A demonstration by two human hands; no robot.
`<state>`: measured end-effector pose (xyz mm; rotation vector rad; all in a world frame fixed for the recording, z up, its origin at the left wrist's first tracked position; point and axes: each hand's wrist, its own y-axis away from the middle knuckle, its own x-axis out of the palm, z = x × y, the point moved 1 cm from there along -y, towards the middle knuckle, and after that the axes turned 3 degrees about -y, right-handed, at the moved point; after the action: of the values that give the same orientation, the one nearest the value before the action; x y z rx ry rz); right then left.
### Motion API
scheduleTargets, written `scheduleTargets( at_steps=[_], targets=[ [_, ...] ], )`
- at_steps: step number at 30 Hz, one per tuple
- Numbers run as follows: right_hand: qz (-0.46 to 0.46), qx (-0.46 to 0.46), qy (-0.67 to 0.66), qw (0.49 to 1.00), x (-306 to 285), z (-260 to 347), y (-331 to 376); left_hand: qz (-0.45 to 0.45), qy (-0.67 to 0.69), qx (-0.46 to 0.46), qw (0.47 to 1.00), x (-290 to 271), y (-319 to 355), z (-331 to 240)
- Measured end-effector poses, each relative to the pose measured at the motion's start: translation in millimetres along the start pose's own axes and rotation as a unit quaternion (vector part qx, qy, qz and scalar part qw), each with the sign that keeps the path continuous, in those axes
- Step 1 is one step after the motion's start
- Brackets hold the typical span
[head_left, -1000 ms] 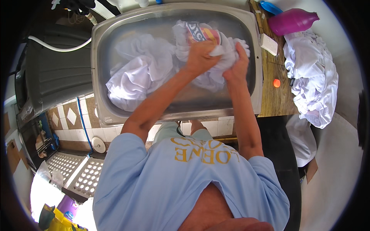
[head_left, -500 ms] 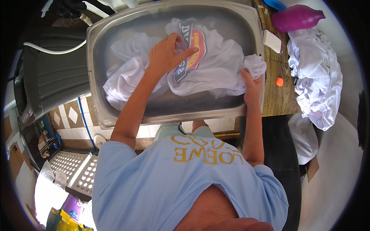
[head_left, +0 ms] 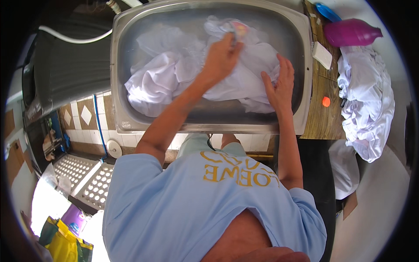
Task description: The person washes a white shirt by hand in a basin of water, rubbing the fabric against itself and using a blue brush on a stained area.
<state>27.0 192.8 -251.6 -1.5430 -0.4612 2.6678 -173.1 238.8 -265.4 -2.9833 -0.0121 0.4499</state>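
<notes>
**Packages and printed marks around the sink**

A magenta plastic bottle (head_left: 350,31) lies on its side at the far right, on the wooden counter (head_left: 321,124). Beside it, nearer, sits a small white rectangular bar or packet (head_left: 322,55). At the near left, a yellow-and-green bag (head_left: 65,244) stands on the floor. No signs or screens show.

A big metal sink (head_left: 124,109) fills the top middle of the frame. White cloth (head_left: 174,74) lies in it. Just right of the sink is a wood shelf (head_left: 321,124). On the shelf sit a white soap bar (head_left: 322,55), an orange dot (head_left: 326,101), a purple bottle (head_left: 349,32) and a pile of white clothes (head_left: 366,105).
</notes>
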Motion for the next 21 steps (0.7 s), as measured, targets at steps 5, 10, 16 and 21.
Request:
scheduleTargets(
  at_steps=[5, 10, 16, 21],
  targets=[
    [0.059, 0.121, -0.226, 0.965, 31.6, -81.5, -43.8, 0.14, 0.008, 0.167, 0.976, 42.0, 18.0, -46.6],
    [-0.002, -0.007, -0.135, 0.991, -1.0, -11.4, -66.4, -0.099, -0.161, 0.114, 0.975, -27.8, 4.2, 21.0],
    [0.104, -0.115, 0.078, 0.985, 39.0, 36.3, -93.4, -0.05, -0.263, -0.014, 0.964, -38.8, -2.9, 58.8],
    [0.109, 0.12, -0.239, 0.957, -2.0, -41.8, -117.8, 0.039, -0.263, -0.036, 0.963, -50.2, 7.9, 72.3]
  ],
)
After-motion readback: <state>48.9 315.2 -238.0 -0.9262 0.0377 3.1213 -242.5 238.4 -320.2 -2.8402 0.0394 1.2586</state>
